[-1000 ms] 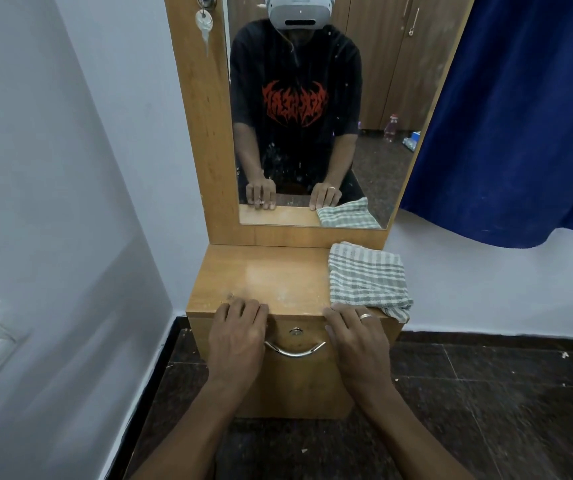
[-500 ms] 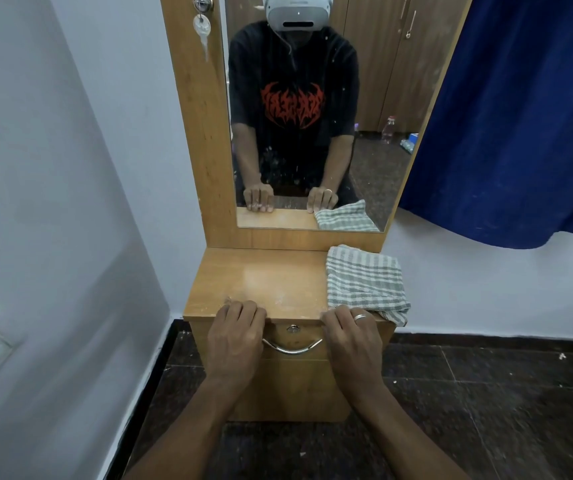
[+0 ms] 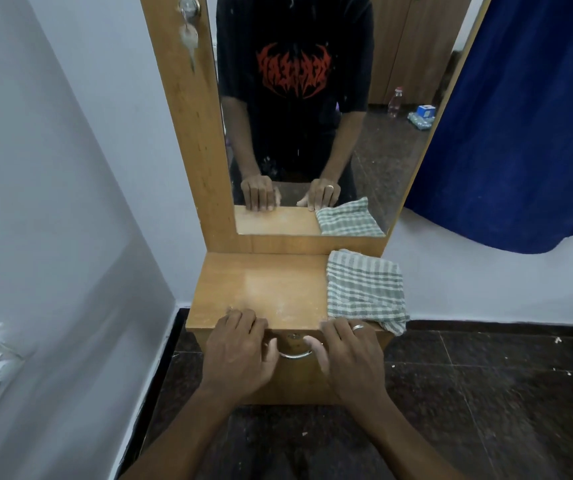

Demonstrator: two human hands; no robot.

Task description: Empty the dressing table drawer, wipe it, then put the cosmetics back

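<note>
Hands: both lie on the front edge of the dressing table [image 3: 271, 289], one on each side of the drawer handle [image 3: 295, 355].
Left hand [image 3: 238, 355]: palm down, fingers [image 3: 243, 322] spread loosely and bent over the top's front edge, thumb pointing toward the handle; it grasps nothing.
Right hand [image 3: 349, 355]: palm down, fingers draped over the edge just beside the cloth, thumb lying close to the handle's right end; it grasps nothing. A ring [image 3: 358, 327] sits on one finger.
Drawer [image 3: 292, 386]: closed, its wooden front directly under the top; a small keyhole [image 3: 293, 336] sits above the curved metal handle.
Cosmetics: none can be seen with the drawer shut.
Cloth [image 3: 364, 289]: checked green and white, folded, lying on the right part of the top, one corner hanging over the front edge.
Mirror [image 3: 312, 116]: upright behind the top in a wooden frame, reflecting the person's hands and the cloth.
Key [image 3: 188, 36]: hangs from a lock on the frame's left side.
Curtain [image 3: 520, 133]: blue, to the right of the mirror.
</note>
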